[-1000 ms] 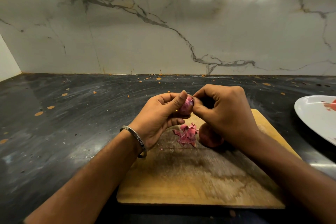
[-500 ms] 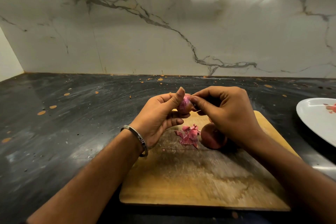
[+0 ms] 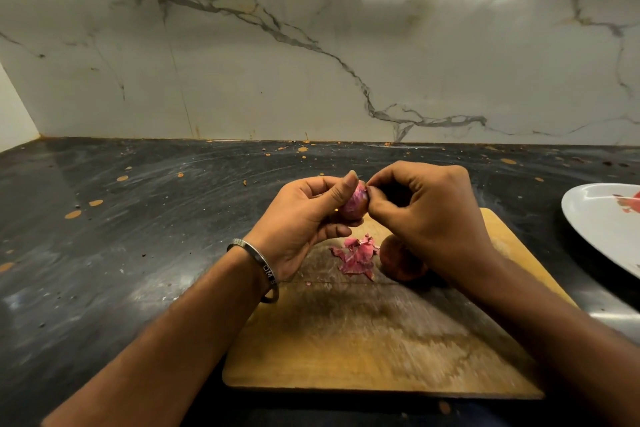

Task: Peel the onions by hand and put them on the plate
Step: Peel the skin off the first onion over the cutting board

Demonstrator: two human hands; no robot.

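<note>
The small onion (image 3: 354, 205) sits above the far end of the wooden cutting board (image 3: 363, 350), cupped in the curled fingers and thumb of the left hand (image 3: 304, 218), while the right hand (image 3: 426, 215) pinches at its top, apparently catching an edge of skin. It looks light and firm, easy to hold in 1 palm, but the bared pink surface is likely slick, so the steady grip belongs around its middle with the peeling pinch at the tip, where the papery skin lifts. That skin is thin and brittle and probably tears off in scraps, as the pile of peels (image 3: 355, 255) on the board suggests. Count: 2 onions in view, the held one and 1 unpeeled onion (image 3: 398, 262) resting on the board just beside the peels; 1 white plate (image 3: 595, 229) at the right on the dark counter (image 3: 138, 236); 1 board; 2 hands, both occupied.
</note>
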